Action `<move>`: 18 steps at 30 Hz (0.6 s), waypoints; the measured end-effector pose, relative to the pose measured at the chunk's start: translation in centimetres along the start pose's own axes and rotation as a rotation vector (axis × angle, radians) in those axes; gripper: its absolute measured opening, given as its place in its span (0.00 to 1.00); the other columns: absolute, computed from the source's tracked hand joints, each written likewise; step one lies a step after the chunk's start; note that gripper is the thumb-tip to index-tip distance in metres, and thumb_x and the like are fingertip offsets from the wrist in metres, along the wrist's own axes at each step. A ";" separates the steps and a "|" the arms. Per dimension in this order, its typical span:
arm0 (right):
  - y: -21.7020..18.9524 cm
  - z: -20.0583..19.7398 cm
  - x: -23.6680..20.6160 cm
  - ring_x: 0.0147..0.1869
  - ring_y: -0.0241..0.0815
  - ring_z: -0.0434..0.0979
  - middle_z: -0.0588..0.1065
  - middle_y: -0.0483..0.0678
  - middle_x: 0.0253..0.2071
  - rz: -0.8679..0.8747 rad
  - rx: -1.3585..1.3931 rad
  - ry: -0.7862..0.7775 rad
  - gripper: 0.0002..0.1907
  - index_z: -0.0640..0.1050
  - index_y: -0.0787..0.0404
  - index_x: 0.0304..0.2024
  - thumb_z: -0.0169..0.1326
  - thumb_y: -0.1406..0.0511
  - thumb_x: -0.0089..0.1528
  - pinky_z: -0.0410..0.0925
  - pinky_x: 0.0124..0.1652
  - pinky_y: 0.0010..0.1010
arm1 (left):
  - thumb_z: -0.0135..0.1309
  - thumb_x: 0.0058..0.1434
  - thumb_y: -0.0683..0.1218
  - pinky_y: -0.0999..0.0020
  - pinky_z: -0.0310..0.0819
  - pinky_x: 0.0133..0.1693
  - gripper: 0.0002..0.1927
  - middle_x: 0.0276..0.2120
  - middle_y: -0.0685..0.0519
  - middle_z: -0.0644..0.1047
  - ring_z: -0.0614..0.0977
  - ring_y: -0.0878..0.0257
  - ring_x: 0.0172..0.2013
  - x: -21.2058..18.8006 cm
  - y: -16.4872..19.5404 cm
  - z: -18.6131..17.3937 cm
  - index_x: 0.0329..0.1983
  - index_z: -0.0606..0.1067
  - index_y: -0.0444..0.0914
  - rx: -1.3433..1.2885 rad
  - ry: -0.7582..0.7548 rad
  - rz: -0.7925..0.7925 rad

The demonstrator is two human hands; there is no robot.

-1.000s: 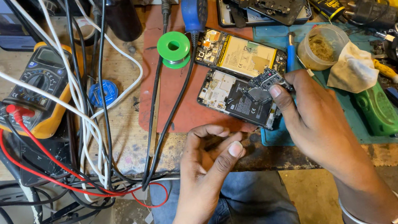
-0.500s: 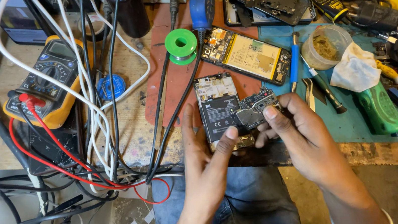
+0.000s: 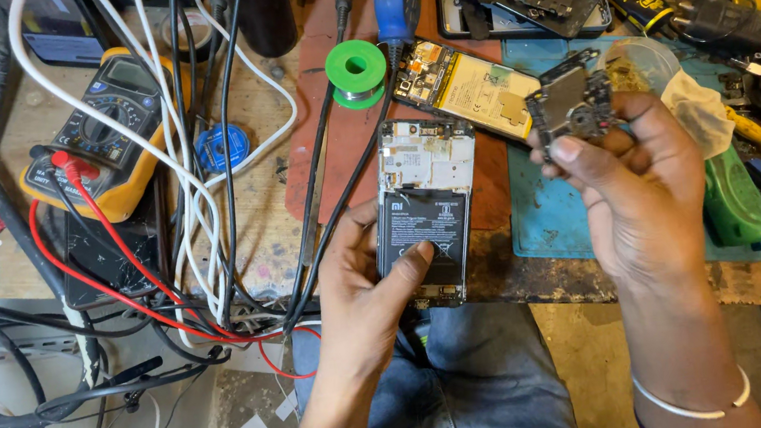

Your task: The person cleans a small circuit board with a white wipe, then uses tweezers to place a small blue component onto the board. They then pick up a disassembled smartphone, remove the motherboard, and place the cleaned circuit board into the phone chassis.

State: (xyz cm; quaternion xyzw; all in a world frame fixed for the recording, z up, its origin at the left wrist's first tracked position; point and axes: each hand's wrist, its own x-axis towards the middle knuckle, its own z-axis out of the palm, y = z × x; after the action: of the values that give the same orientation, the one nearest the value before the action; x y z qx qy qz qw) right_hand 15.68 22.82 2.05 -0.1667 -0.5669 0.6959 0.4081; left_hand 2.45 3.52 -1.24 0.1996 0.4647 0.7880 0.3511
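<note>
Two hands: phone [image 3: 426, 206] left, board [image 3: 572, 103] right

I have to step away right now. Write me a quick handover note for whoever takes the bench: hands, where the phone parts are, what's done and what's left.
Left hand: grips the opened phone at its lower end, thumb on the black battery; the phone lies back-up on the bench edge.
Right hand: holds the small circuit board lifted clear above the blue mat.
Done: back cover is off, the board is out of the phone, and the upper bay looks bare.
Left: battery still sits in the frame; board not set down anywhere.
Nearby: second opened phone beyond it, green solder spool, yellow multimeter to the left.
</note>
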 end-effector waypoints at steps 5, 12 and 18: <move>0.5 0.8 0.8 0.45 0.38 0.80 0.79 0.51 0.43 0.019 -0.114 -0.081 0.08 0.75 0.68 0.51 0.58 0.71 0.71 0.74 0.50 0.31 | 0.58 0.62 0.36 0.69 0.77 0.50 0.22 0.45 0.50 0.81 0.81 0.67 0.45 1.0 -0.4 0.3 0.59 0.68 0.29 0.033 -0.043 -0.006; 0.4 1.0 -0.2 0.46 0.40 0.83 0.80 0.50 0.44 0.052 -0.248 -0.105 0.11 0.77 0.69 0.52 0.57 0.71 0.68 0.78 0.48 0.32 | 0.57 0.63 0.34 0.71 0.74 0.52 0.22 0.47 0.49 0.80 0.79 0.68 0.48 1.0 -0.4 0.1 0.59 0.68 0.30 0.121 -0.084 0.022; 0.7 0.9 -0.6 0.50 0.33 0.78 0.79 0.48 0.48 -0.084 -0.474 -0.133 0.16 0.77 0.70 0.56 0.61 0.73 0.66 0.72 0.52 0.24 | 0.57 0.63 0.34 0.71 0.74 0.53 0.22 0.48 0.50 0.79 0.79 0.68 0.48 0.9 -0.6 0.2 0.59 0.68 0.30 0.115 -0.094 0.040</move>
State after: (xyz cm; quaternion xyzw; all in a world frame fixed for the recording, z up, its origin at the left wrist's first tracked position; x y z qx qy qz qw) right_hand 15.15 21.72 1.53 -0.1879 -0.7463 0.5353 0.3481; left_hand 2.21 4.46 -1.66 0.2651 0.4880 0.7568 0.3447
